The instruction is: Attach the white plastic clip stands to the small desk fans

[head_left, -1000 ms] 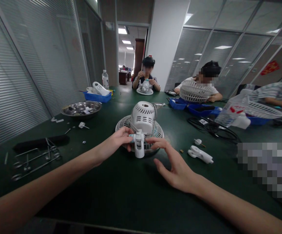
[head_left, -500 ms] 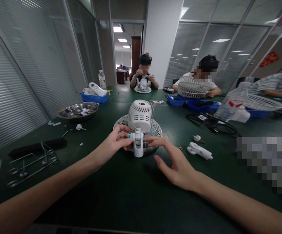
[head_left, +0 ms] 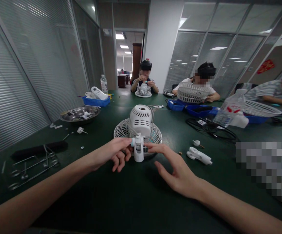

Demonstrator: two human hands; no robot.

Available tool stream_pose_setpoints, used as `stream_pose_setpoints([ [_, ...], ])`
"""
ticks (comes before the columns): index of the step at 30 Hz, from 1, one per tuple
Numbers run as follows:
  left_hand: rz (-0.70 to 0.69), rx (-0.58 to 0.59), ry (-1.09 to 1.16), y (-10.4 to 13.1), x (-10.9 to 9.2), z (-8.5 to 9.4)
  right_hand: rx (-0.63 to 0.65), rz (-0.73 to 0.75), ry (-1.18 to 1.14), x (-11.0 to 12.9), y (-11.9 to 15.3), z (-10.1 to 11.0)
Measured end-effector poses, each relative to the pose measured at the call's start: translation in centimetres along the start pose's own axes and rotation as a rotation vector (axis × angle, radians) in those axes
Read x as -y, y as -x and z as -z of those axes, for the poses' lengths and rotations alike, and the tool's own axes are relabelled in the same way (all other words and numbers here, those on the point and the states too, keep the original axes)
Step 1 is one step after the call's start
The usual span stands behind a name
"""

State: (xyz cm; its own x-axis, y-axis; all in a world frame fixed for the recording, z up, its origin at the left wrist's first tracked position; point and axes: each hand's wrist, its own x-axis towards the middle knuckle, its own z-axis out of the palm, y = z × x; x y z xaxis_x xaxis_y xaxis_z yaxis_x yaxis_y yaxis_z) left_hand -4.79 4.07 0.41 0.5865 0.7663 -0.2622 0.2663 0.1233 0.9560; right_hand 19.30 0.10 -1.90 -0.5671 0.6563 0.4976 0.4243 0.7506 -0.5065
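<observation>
A white fan motor housing (head_left: pixel 141 122) stands on a round white fan grille (head_left: pixel 120 130) in front of me. From its near side juts a white hinged bracket (head_left: pixel 139 152) with a light blue knob (head_left: pixel 132 142) on its left. My left hand (head_left: pixel 116 152) pinches this knob at the fingertips, palm turned down, the other fingers curling loosely below. On the bracket's right side rests the outstretched index finger of my right hand (head_left: pixel 177 170); its thumb is held apart and nothing is gripped.
At right lie a white arm-shaped part (head_left: pixel 199 156), a small white knob with a screw (head_left: pixel 196 143) and black cables (head_left: pixel 212 130). A metal bowl (head_left: pixel 79 115), a blue tray (head_left: pixel 96 101) and bent metal rods (head_left: pixel 33 169) are at left. Co-workers sit across the table.
My left hand has rolled over at the knob, its lower fingers swinging from behind it to below and nearer me. My right hand stays at the bracket. The view has tilted slightly up.
</observation>
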Motion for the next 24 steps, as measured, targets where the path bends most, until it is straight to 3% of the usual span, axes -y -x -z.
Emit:
stream_pose_setpoints([
  [6,-0.176,-0.110,-0.216,0.2,-0.6,-0.2,-0.014,-0.009,-0.001,0.1,0.1,0.1],
  [10,-0.236,-0.176,-0.183,-0.3,-0.2,-0.2,-0.005,0.007,0.011,0.1,-0.1,0.0],
  [16,-0.176,-0.127,-0.071,-0.6,0.0,0.9,0.032,0.070,0.068,-0.1,-0.5,-0.3],
  [21,-0.115,-0.191,-0.116,-0.4,-0.1,1.2,0.041,0.089,0.086,-0.2,-0.4,-0.5],
  [24,-0.041,-0.071,-0.172,-0.3,0.0,1.2,0.040,0.094,0.089,-0.1,-0.4,-0.5],
])
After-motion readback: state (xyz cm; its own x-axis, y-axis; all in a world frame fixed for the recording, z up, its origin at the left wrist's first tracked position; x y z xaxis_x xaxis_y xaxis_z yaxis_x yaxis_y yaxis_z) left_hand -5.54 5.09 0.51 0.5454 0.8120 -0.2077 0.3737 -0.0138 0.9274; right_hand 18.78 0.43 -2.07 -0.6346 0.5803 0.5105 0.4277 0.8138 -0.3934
